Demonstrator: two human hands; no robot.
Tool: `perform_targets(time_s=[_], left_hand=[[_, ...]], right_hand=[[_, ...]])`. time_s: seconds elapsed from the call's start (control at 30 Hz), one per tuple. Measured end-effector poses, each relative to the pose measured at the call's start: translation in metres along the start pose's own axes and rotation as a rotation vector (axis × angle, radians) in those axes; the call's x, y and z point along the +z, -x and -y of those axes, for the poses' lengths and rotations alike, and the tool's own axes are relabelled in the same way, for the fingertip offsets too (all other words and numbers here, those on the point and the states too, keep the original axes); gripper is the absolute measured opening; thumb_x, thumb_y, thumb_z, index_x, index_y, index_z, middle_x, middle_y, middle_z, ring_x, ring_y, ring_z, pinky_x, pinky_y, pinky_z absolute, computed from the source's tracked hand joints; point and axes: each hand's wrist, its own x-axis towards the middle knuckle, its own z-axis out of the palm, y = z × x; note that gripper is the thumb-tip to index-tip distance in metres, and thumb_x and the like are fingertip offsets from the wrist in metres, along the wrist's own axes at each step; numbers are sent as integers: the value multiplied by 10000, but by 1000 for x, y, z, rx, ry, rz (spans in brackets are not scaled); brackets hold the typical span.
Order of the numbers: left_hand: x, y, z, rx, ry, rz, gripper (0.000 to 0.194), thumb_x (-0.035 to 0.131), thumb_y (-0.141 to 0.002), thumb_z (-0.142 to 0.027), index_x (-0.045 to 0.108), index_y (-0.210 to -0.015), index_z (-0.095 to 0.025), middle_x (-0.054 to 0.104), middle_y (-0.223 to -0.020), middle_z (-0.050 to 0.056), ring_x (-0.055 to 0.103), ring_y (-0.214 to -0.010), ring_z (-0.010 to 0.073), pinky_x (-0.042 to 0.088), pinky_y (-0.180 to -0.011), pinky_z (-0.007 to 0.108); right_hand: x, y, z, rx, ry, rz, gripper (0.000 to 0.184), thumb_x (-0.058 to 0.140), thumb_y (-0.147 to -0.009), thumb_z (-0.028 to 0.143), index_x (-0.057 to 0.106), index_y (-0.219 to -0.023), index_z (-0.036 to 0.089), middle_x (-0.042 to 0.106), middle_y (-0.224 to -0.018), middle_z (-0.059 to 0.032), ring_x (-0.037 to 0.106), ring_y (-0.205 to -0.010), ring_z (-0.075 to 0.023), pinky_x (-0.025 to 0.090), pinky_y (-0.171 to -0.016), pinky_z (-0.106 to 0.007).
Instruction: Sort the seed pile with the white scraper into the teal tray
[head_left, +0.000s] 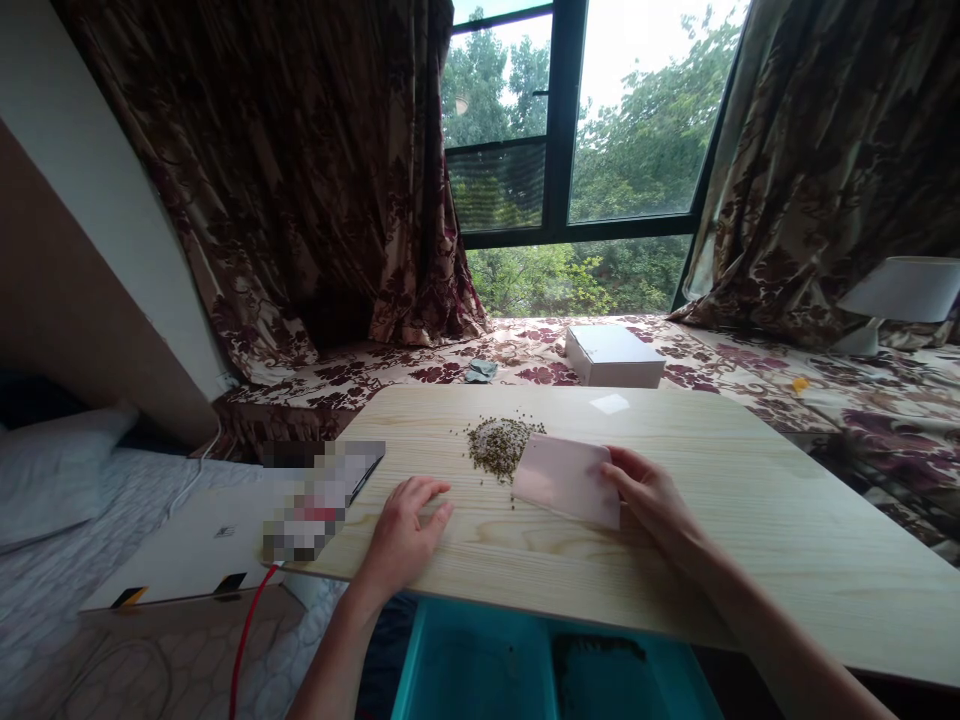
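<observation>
A small heap of greenish seeds or beans [498,446] lies on a light wooden tabletop [750,520]. My right hand [651,495] grips a pale pink flat card or scraper [567,479], whose left edge touches the heap. My left hand [406,528] rests palm down on the table, fingers spread, a little left of the heap and holding nothing.
A teal bin [480,665] sits below the table's near edge. A white box [613,354] and a small white slip [609,403] lie beyond the heap. A blurred object [322,497] lies at the table's left corner. Patterned curtains, a window and a white lamp [896,297] stand behind.
</observation>
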Motion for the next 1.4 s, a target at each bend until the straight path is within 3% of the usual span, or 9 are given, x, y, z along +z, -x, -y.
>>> perform_targets(time_s=[0.33,0.53,0.73,0.87,1.0,1.1,1.2,1.4], left_hand=[[0,0,1,-8,13,19,242,532,-843,-334,664,-1001,-206,666,-1050,68,572,-1071,234,445,-977,419],[1,0,4,3,16,26,253,531,-850,-350,661,-1015,-210,661,-1056,70,569,-1068,232,453,-966,413],[2,0,7,14,12,6,259,536,-841,-370,671,-995,-212,664,-1045,68,579,-1066,231,457,-975,410],[2,0,7,8,7,2,257,535,-841,-364,673,-995,-211,664,-1049,64,581,-1074,227,461,-975,400],[1,0,5,3,4,0,254,532,-842,-351,674,-996,-207,667,-1046,68,584,-1074,229,461,-975,399],[1,0,4,4,0,-3,258,535,-839,-355,679,-997,-212,672,-1037,69,592,-1067,231,472,-962,396],[1,0,4,7,-4,-1,261,540,-835,-362,680,-996,-211,673,-1039,72,591,-1068,234,471,-963,405],[1,0,4,-1,-12,4,248,539,-836,-345,679,-992,-213,671,-1048,70,586,-1073,235,464,-968,409]], right_hand=[[25,-22,18,1,76,276,260,611,-687,359,659,-848,160,664,-779,-38,572,-676,-153,445,-564,-255],[40,-41,26,64,187,569,177,609,-690,291,663,-786,153,614,-698,-7,504,-625,-122,391,-553,-242],[26,-32,40,95,229,801,251,666,-671,270,718,-891,162,671,-740,-14,565,-694,-152,438,-606,-258],[3,-17,51,103,213,844,301,693,-688,334,728,-941,174,705,-782,-27,614,-718,-171,476,-652,-281],[-22,-11,56,128,150,713,354,735,-660,393,740,-937,174,727,-805,-50,642,-720,-193,497,-670,-306],[-32,-13,48,106,84,449,401,755,-634,427,735,-940,168,730,-802,-61,645,-698,-195,502,-641,-306],[-28,-17,29,59,-41,157,465,771,-601,458,708,-967,177,738,-845,-74,658,-720,-203,510,-621,-301],[-6,-18,-3,24,-164,-108,509,757,-604,496,685,-995,179,740,-878,-84,673,-738,-217,534,-591,-307]])
